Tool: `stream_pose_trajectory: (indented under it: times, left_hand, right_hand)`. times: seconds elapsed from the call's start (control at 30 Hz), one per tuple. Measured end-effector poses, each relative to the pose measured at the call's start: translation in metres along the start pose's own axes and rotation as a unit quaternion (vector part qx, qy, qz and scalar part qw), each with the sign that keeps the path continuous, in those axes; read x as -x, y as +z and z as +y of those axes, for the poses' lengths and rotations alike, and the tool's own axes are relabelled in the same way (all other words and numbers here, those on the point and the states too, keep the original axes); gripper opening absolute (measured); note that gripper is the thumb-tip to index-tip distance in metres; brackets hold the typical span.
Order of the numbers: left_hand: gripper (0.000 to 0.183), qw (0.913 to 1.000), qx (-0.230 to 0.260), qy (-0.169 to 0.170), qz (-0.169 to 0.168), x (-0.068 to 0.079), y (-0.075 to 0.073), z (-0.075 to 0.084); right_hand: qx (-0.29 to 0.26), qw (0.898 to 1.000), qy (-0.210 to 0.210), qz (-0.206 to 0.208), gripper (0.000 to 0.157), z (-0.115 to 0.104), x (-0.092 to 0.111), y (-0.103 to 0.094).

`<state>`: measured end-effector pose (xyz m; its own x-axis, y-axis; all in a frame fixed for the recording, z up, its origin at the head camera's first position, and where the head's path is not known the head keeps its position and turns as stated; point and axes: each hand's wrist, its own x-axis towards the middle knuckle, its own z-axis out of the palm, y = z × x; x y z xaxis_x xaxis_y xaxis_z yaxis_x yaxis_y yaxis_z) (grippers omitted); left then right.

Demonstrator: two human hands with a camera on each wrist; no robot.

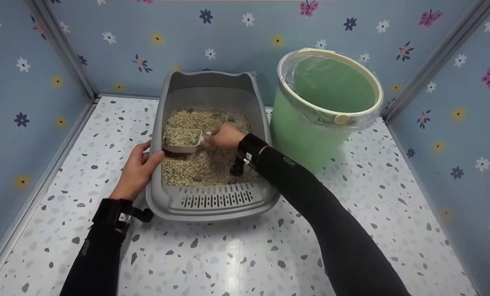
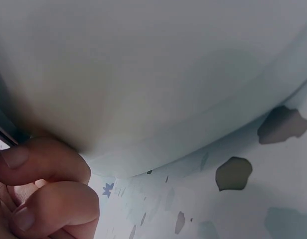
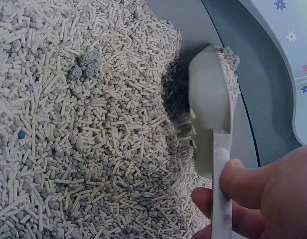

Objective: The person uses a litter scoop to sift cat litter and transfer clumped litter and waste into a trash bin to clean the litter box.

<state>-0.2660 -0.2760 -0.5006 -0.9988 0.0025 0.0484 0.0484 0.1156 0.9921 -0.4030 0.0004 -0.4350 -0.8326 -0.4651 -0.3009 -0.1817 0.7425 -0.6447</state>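
Observation:
A grey litter box point(image 1: 212, 213) holds pale pellet litter point(image 1: 199, 164), darker in patches. My right hand point(image 1: 227, 137) grips the handle of a light-coloured litter scoop point(image 1: 183, 149), which is heaped with litter near the box's left wall. The right wrist view shows thumb and fingers around the scoop's handle, with litter falling beside the scoop point(image 3: 208, 94). My left hand point(image 1: 136, 170) holds the box's left rim, thumb on top. Its curled fingers point(image 2: 54, 162) show below the rim in the left wrist view.
A green bin point(image 1: 306, 139) with a clear liner stands right of the box. Grey clumps point(image 3: 88, 62) lie in the litter. Flower-patterned panels point(image 1: 228, 37) enclose the back and both sides. The speckled floor point(image 1: 228, 263) extends in front.

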Motion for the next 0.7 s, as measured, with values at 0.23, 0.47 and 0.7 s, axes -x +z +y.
stream_pose_trajectory:
  times: [0.23,0.47,0.7]
  left_hand:
    - [0.077,1.0,-0.002,0.003,0.002,0.0,0.003,0.001]
    - [0.078,0.9999,-0.013,0.004,-0.004,-0.002,0.002,0.0]
    - [0.079,0.9999,-0.015,0.0,-0.002,-0.001,-0.001,-0.001]
  right_hand:
    - [-0.027,1.0,-0.01,0.012,0.052,0.0,0.011,-0.006]
    - [-0.104,0.993,0.021,0.042,0.038,-0.004,0.03,-0.02]
    - [-0.062,0.993,-0.004,0.102,0.043,-0.013,0.049,-0.033]
